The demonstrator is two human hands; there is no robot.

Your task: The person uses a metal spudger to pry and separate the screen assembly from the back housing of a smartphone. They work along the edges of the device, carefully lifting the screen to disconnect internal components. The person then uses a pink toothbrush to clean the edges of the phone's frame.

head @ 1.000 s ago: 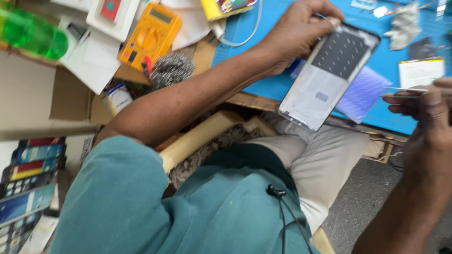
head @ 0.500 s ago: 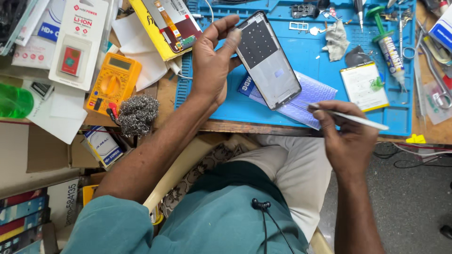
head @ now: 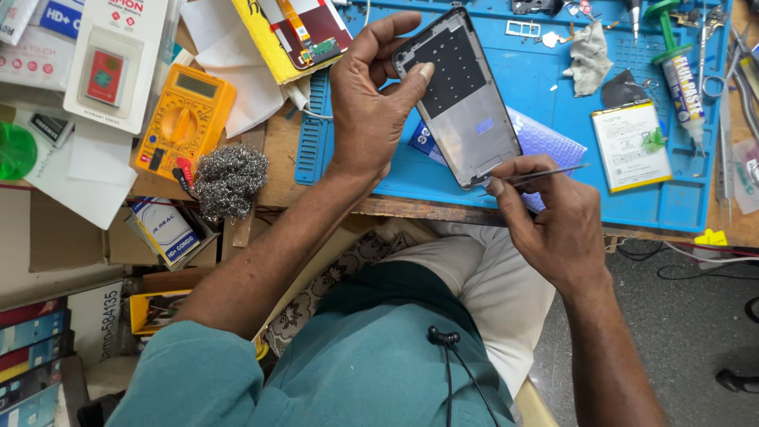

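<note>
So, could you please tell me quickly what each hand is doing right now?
Left hand: closed around the phone frame, holding it above the blue mat.
Right hand: closed on thin tweezers, tip at the frame's lower edge.

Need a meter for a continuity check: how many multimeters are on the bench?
1. A yellow multimeter lies at the bench's left, beside the steel wool, left of the blue mat. Others may be hidden under the papers.

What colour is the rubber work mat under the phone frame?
Blue rubber work mat, clearest in the head view.
</note>
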